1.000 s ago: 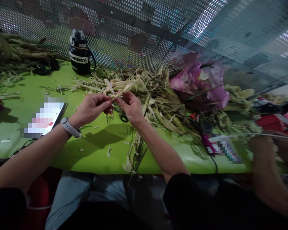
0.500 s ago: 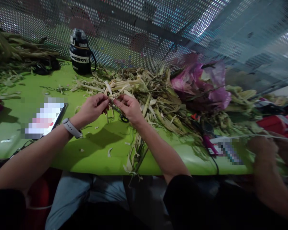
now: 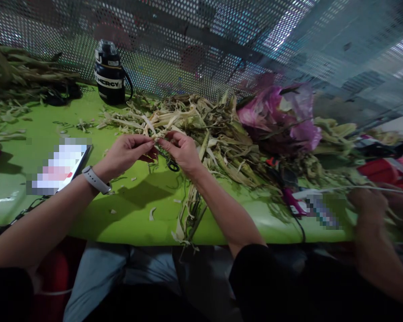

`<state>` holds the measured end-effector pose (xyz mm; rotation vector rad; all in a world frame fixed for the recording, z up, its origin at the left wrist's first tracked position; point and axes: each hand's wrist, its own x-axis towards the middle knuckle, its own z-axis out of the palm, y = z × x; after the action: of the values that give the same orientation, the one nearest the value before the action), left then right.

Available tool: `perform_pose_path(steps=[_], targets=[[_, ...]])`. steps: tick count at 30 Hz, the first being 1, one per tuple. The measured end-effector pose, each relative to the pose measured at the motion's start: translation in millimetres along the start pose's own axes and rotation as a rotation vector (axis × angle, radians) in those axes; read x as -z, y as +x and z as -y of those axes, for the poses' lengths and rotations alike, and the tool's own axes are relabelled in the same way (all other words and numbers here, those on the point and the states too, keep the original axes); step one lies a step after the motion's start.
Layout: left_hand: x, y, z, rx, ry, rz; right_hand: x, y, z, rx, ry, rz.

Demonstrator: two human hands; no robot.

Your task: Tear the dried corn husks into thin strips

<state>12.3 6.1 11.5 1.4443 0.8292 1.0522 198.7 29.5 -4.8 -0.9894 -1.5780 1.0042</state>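
Observation:
In the head view, my left hand (image 3: 129, 154), with a pale watch on its wrist, is closed in a pinch at a pale strip of plant matter (image 3: 150, 124). Opposite it, my right hand (image 3: 185, 154) pinches the same piece, thumb and forefinger meeting the left fingertips. Just behind them lies a heap of dried, yellowish leaves and stalks (image 3: 218, 129). A black ring-shaped handle (image 3: 172, 166), perhaps of scissors, shows below the right fingers. More long stalks (image 3: 191, 210) trail over the table's front edge under the right forearm.
A black bottle (image 3: 110, 78) stands behind the green table (image 3: 121, 223). To the left lies a lit phone (image 3: 63, 165) and another leaf heap (image 3: 16, 71). A pink plastic bag (image 3: 282, 118) sits right of the pile. At far right are a co-worker's hands (image 3: 369, 203) and a cable.
My left fingers have straightened somewhat and moved slightly right against the right fingertips. The right hand stays nearly in place. The view has shifted a little.

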Motion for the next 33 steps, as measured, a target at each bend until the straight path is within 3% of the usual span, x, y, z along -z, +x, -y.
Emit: perform_pose_path(steps=[14, 21, 27, 33], targets=[[-0.9, 5, 8, -0.055, 0.138, -0.063, -3, 2, -2, 0.041, -0.042, 0.038], [-0.5, 9, 11, -0.017, -0.002, -0.211, -4, -7, 0, 0.1, -0.31, -0.129], [-1.0, 10, 11, -0.005, -0.027, -0.258, -4, -14, 6, 0.189, -0.73, 0.024], [3.6, 11, 20, -0.09, 0.202, -0.209, -9, -20, 16, 0.388, -0.822, 0.141]])
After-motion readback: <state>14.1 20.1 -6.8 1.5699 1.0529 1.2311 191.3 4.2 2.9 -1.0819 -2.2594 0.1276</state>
